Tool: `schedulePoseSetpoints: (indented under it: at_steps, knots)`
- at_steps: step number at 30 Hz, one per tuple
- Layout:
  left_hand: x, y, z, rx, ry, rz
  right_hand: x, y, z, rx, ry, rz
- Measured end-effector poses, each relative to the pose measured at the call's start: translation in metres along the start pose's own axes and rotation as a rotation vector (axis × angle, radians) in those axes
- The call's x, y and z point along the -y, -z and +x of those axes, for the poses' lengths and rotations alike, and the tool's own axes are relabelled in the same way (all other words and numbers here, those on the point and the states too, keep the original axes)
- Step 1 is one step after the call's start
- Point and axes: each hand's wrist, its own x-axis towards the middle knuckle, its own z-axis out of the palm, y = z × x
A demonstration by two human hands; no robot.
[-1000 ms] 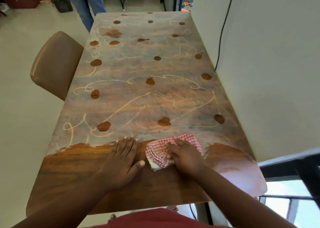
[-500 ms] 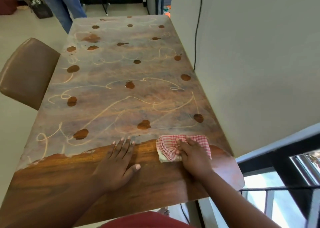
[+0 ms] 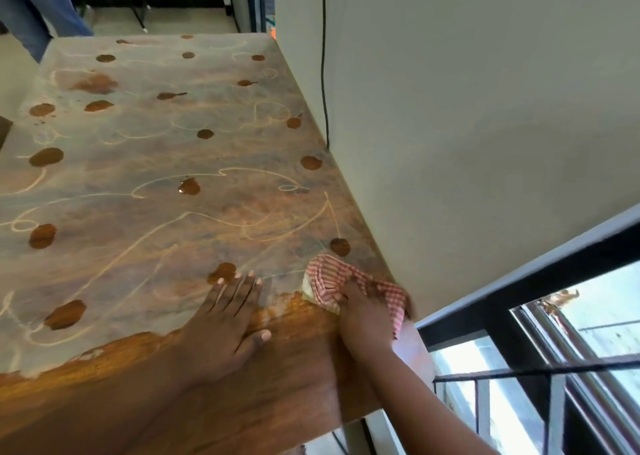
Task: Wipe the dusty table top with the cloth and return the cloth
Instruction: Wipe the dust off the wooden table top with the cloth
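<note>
The right hand lies over the cloth, so the cloth's middle is hidden, and its fingers are lost in the folds; how they grip cannot be told. The cloth's end at the table's right edge is blurred. The table's left side and near left corner run out of the picture. Both forearms are cut by the bottom edge. A person in jeans at the table's far left corner shows only as legs, cut by the top edge. A cable on the wall disappears behind the table's right edge.
</note>
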Motion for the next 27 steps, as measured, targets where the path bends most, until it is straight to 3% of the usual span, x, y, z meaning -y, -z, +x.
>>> schedulePoseSetpoints:
  at_steps: [5, 8, 11, 14, 17, 20, 24, 27]
  knots:
    - [-0.015, 0.002, 0.015, -0.034, -0.036, 0.013, -0.026, -0.003, -0.026, 0.096, 0.263, -0.05]
    - [-0.018, 0.007, 0.018, -0.066, -0.061, 0.033, -0.047, 0.005, -0.022, -0.007, 0.093, -0.131]
    - [-0.018, 0.009, 0.023, -0.086, -0.077, 0.037, -0.018, 0.007, 0.011, -0.013, -0.097, -0.071]
    - [-0.018, 0.007, 0.028, -0.092, -0.051, 0.021, 0.007, 0.0, 0.04, 0.006, -0.014, -0.124]
    - [-0.018, 0.002, 0.031, -0.055, -0.03, -0.003, -0.01, 0.003, 0.035, 0.037, 0.07, -0.132]
    - [-0.018, -0.001, 0.038, -0.027, -0.005, -0.014, -0.026, 0.007, 0.012, -0.013, 0.038, -0.117]
    - [-0.019, 0.004, 0.044, -0.033, -0.014, -0.02, 0.011, 0.015, 0.058, -0.007, -0.088, -0.202]
    - [-0.018, 0.011, 0.051, -0.055, 0.008, -0.012, 0.037, 0.017, 0.09, 0.013, -0.023, -0.223]
